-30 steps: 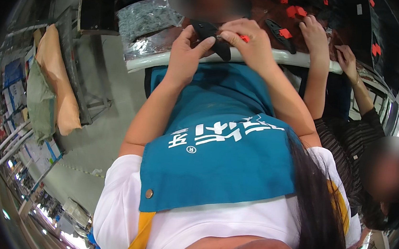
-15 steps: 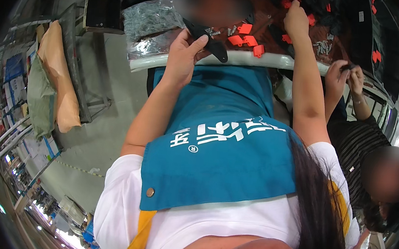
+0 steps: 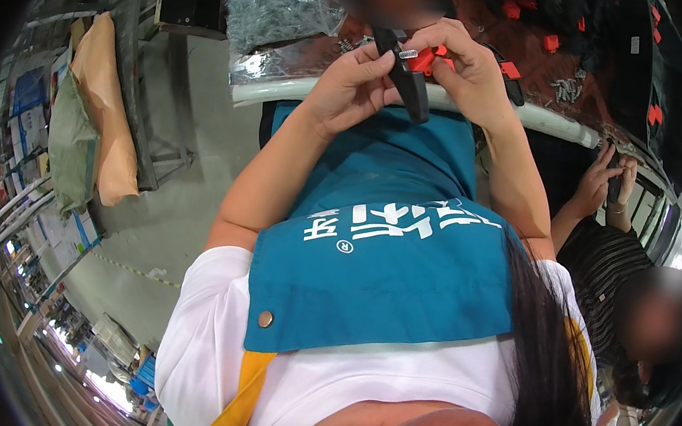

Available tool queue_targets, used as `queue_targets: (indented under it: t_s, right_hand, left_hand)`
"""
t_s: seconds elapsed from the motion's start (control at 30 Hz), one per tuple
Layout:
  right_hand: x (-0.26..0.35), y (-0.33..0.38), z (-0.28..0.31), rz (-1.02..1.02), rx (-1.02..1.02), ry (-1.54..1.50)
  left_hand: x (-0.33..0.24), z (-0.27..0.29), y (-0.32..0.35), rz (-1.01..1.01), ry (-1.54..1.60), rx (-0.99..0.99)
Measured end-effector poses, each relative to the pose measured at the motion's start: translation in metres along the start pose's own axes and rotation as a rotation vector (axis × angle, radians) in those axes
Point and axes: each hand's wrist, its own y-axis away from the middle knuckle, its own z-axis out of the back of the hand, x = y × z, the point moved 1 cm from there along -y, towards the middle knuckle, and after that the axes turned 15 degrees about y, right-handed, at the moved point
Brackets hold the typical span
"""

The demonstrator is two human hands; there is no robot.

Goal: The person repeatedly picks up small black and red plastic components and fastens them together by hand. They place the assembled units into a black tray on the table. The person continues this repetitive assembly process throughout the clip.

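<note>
Gripping a black elongated part [image 3: 403, 75] between thumb and fingers, the left hand [image 3: 353, 87] is closed around its middle and holds it up just above the near edge of the surface [image 3: 531, 116], over the teal apron [image 3: 386, 258] the person wears. The right hand [image 3: 466, 69] is closed too, pinching a small red piece [image 3: 426, 58] that sits against the upper end of the black part, beside a little silvery metal bit there; the two hands touch the same object from either side, knuckles close together. The black part hangs tilted, its lower end pointing down toward the apron. Behind the hands, on the brown surface, lie more red pieces [image 3: 532, 22] scattered among dark parts, and a small heap of silvery screws [image 3: 566, 88] lies to the right. To the left on the same surface sits a clear plastic bag [image 3: 282, 14] filled with small metal pieces. Lower right, another person's hands [image 3: 611, 177] are held together at the far side of the surface, their striped sleeve beneath; these stay well apart from the wearer's own hands. Far left, on the grey floor, tan and green sacks [image 3: 91, 123] lean against a metal frame.
</note>
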Motion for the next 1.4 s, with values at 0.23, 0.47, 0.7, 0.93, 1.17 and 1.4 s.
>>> queue_targets:
  t_s: [0.23,0.47,0.7,0.93,1.17,1.4]
  right_hand:
    - [0.006,0.009,-0.023,-0.493,-0.211,-0.538]
    - [0.010,0.010,-0.014,-0.542,-0.288,-0.428]
    - [0.022,0.022,0.004,-0.534,-0.198,-0.236]
    - [0.037,0.022,-0.001,-0.479,-0.194,-0.188]
    - [0.029,0.030,-0.008,-0.466,-0.256,-0.119]
    - [0.034,0.035,-0.009,-0.474,-0.283,-0.001]
  left_hand:
    - [0.008,-0.013,0.000,-0.314,-0.442,-0.195]
    - [0.011,-0.031,0.002,-0.396,-0.583,-0.371]
    - [0.004,-0.038,0.007,-0.478,-0.791,-0.367]
    - [0.006,-0.038,0.009,-0.473,-1.085,-0.356]
    - [0.003,-0.046,0.010,-0.379,-1.010,-0.346]
    - [0.001,-0.043,0.009,-0.296,-1.039,-0.283]
